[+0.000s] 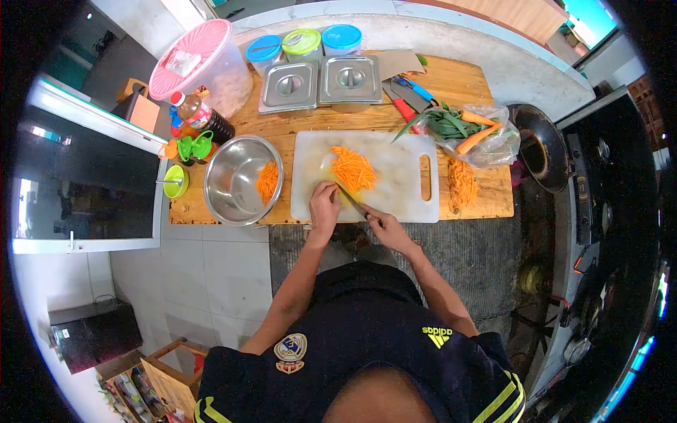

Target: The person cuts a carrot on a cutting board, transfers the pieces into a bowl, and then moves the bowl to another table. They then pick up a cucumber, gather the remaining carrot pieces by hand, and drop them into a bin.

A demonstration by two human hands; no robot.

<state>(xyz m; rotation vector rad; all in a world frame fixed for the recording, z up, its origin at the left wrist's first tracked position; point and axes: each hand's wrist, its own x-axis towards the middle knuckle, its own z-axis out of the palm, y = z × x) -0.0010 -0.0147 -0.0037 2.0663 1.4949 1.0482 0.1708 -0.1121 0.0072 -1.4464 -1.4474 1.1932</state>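
Note:
My right hand [389,230] is closed round the handle of a kitchen knife [352,201], whose blade points up and left over the white cutting board [310,151]. My left hand [324,210] is curled with fingers together beside the blade near its tip. Whatever sits under those fingertips is too small to tell. A pile of orange carrot strips [352,169] lies on the board just beyond both hands. Left of the board stands a steel mixing bowl [229,185] with more carrot strips [266,182] along its right side.
Orange peelings [462,187] lie right of the board, below a plastic bag [497,149] with whole carrots [476,140] and green leaves. Two lidded steel containers [289,86] stand behind the board. A sauce bottle [204,118] and a green cup [175,182] are at left, a wok [539,151] at right.

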